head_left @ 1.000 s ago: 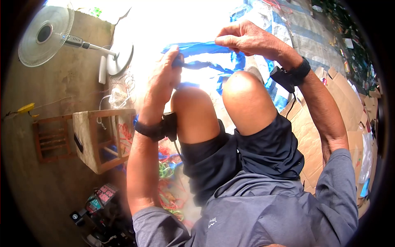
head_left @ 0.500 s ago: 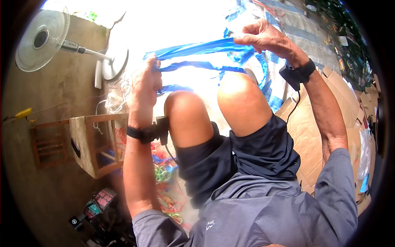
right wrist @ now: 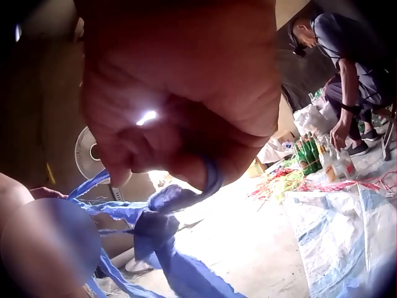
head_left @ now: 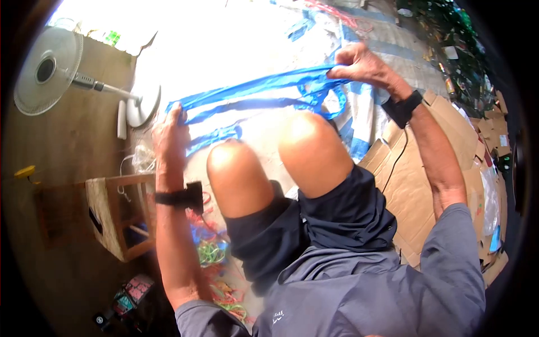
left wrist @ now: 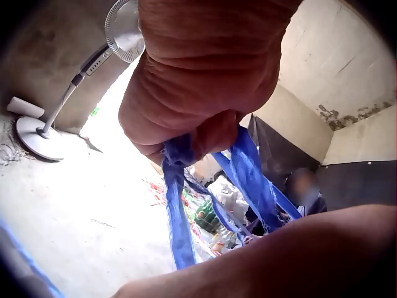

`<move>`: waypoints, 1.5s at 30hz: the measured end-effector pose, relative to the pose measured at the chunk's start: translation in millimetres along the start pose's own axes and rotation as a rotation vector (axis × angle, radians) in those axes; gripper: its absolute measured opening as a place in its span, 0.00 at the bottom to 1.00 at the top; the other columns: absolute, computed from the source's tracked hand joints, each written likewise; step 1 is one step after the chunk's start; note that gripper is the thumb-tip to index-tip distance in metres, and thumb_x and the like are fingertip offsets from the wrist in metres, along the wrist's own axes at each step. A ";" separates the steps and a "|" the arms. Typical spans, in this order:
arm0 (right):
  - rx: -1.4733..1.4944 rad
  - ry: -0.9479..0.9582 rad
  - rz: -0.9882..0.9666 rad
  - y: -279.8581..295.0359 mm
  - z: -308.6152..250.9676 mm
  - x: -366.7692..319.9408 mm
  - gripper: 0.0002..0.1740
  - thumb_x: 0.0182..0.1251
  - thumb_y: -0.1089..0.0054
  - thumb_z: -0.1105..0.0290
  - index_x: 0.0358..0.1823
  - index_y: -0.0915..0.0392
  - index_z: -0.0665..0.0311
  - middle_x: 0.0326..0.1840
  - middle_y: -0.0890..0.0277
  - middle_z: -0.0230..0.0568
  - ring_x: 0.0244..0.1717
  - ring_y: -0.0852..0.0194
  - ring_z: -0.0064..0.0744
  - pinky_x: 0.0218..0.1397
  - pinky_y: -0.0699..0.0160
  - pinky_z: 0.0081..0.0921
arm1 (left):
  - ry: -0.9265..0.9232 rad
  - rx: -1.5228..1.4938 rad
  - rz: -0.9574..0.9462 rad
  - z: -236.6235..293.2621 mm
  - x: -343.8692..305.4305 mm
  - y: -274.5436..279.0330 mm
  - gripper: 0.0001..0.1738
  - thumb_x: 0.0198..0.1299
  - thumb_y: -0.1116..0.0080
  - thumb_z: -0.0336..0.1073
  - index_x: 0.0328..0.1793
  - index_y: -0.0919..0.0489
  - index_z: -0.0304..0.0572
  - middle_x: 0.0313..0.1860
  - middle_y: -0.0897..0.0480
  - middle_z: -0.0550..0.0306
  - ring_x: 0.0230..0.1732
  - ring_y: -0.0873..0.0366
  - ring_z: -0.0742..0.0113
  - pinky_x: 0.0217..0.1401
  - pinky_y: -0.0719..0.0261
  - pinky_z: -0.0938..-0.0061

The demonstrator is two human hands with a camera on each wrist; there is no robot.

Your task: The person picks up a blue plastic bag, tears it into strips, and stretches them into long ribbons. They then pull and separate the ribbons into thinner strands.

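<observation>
A long blue strip [head_left: 252, 83], like torn cloth or plastic sheeting, stretches between the two hands above the knees. My left hand [head_left: 170, 140] grips one end of it, fingers curled; in the left wrist view several blue lengths [left wrist: 249, 177] hang from that fist. The thumb and fingers of my right hand [head_left: 364, 66] pinch the other end. Below that hand, the right wrist view has a bunched, knot-like part of the strip [right wrist: 156, 225] and a loop round a finger. Looser blue lengths [head_left: 216, 136] droop beneath the taut one near the left knee.
A standing fan [head_left: 48, 70] and a wooden frame box [head_left: 106, 219] are on the left. Flattened cardboard [head_left: 415, 185] and a blue-and-white striped sheet [head_left: 373, 33] lie on the right. Another person [right wrist: 347, 68] bends over green bottles [right wrist: 308, 155]. Tangled coloured string [head_left: 213, 253] lies by the legs.
The hands have drawn apart, the left one moving further left, and the blue strip between them now spans a longer, straighter line. The head view has shifted slightly.
</observation>
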State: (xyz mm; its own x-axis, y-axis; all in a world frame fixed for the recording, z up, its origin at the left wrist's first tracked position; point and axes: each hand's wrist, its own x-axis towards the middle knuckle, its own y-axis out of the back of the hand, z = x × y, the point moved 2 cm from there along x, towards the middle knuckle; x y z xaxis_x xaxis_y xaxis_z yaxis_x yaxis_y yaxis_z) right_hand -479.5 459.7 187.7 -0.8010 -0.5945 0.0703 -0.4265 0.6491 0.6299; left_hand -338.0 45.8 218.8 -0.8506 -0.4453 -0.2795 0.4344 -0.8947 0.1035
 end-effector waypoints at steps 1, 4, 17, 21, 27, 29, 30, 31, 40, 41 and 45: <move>-0.045 0.014 0.028 -3.2 -2.8 -2.9 0.19 0.56 0.26 0.67 0.17 0.30 0.63 0.17 0.40 0.21 0.23 0.43 0.13 0.25 0.42 0.23 | -0.025 0.024 -0.011 -0.3 -0.9 0.5 0.15 0.67 0.41 0.45 0.30 0.21 0.45 0.15 0.33 0.70 0.13 0.42 0.81 0.14 0.49 0.78; -0.114 0.005 0.101 -9.9 -1.5 -5.5 0.21 0.56 0.27 0.68 0.17 0.32 0.65 0.15 0.44 0.24 0.22 0.46 0.15 0.24 0.45 0.25 | -0.026 0.042 0.010 1.0 -10.3 -9.3 0.16 0.69 0.45 0.43 0.28 0.28 0.45 0.11 0.46 0.74 0.10 0.54 0.82 0.14 0.60 0.78; -0.347 0.147 0.358 2.8 2.2 -10.2 0.13 0.54 0.31 0.67 0.25 0.26 0.68 0.20 0.28 0.46 0.23 0.29 0.33 0.31 0.27 0.31 | 0.004 -0.068 -0.021 -21.0 1.1 6.9 0.15 0.67 0.40 0.42 0.28 0.24 0.43 0.16 0.33 0.69 0.11 0.44 0.81 0.12 0.52 0.78; -0.184 0.019 0.332 7.6 11.0 -3.5 0.16 0.57 0.28 0.62 0.24 0.24 0.66 0.20 0.26 0.37 0.22 0.30 0.29 0.30 0.29 0.30 | -0.029 -0.004 0.012 -18.2 -6.4 -3.2 0.15 0.68 0.42 0.42 0.29 0.25 0.44 0.15 0.38 0.71 0.11 0.49 0.82 0.13 0.56 0.78; 0.741 -0.187 0.314 -0.4 -1.1 -8.5 0.16 0.67 0.33 0.61 0.24 0.24 0.60 0.20 0.35 0.18 0.25 0.42 0.13 0.28 0.41 0.17 | 0.002 -0.020 -0.023 -13.8 -7.3 11.3 0.15 0.69 0.43 0.42 0.30 0.24 0.43 0.16 0.36 0.73 0.11 0.46 0.83 0.11 0.54 0.79; 0.451 -0.116 0.372 0.8 -1.9 -7.8 0.15 0.63 0.31 0.63 0.24 0.24 0.62 0.20 0.33 0.22 0.23 0.37 0.16 0.27 0.37 0.22 | -0.028 -0.046 -0.014 -13.4 -7.0 13.6 0.15 0.69 0.43 0.42 0.30 0.24 0.44 0.16 0.35 0.73 0.12 0.46 0.83 0.11 0.54 0.79; 0.160 -0.045 0.421 1.2 -4.2 -7.7 0.15 0.60 0.28 0.64 0.24 0.24 0.63 0.19 0.32 0.25 0.22 0.33 0.20 0.27 0.33 0.28 | -0.055 -0.073 -0.005 -13.6 -7.1 16.7 0.15 0.69 0.43 0.42 0.30 0.24 0.44 0.16 0.35 0.73 0.12 0.46 0.84 0.11 0.54 0.79; -0.205 0.137 0.366 6.6 -9.6 -9.4 0.15 0.59 0.29 0.65 0.25 0.25 0.65 0.18 0.32 0.33 0.22 0.31 0.23 0.28 0.31 0.29 | -0.073 -0.064 0.009 -14.8 -3.9 20.6 0.14 0.69 0.44 0.41 0.30 0.25 0.45 0.16 0.35 0.73 0.12 0.46 0.84 0.11 0.54 0.80; 0.020 0.012 0.479 12.9 2.5 -3.8 0.16 0.65 0.31 0.61 0.24 0.26 0.60 0.16 0.36 0.24 0.19 0.39 0.18 0.25 0.36 0.25 | -0.056 -0.048 0.022 -22.5 -2.9 22.7 0.13 0.68 0.45 0.39 0.30 0.24 0.42 0.15 0.35 0.72 0.11 0.46 0.83 0.10 0.53 0.79; 0.438 -0.068 0.474 9.8 5.9 -3.5 0.15 0.66 0.32 0.62 0.26 0.26 0.60 0.16 0.39 0.21 0.19 0.44 0.16 0.24 0.40 0.23 | -0.028 -0.051 0.018 -21.4 -3.2 23.1 0.13 0.68 0.45 0.39 0.30 0.24 0.42 0.15 0.36 0.72 0.11 0.46 0.83 0.10 0.53 0.79; 0.963 -0.190 0.407 0.5 4.0 -5.7 0.12 0.70 0.36 0.62 0.30 0.26 0.59 0.17 0.46 0.17 0.17 0.55 0.12 0.23 0.48 0.18 | -0.035 -0.027 0.000 -20.7 -9.3 26.4 0.13 0.67 0.45 0.39 0.31 0.23 0.41 0.15 0.35 0.72 0.11 0.46 0.83 0.11 0.53 0.80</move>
State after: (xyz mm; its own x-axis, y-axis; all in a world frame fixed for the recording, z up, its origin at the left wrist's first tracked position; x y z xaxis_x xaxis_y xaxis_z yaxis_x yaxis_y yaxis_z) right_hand -476.8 465.3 184.6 -0.9753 -0.2181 -0.0361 -0.1978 0.9340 -0.2975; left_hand -312.5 27.0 204.4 -0.8603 -0.4466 -0.2460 0.4417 -0.8938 0.0780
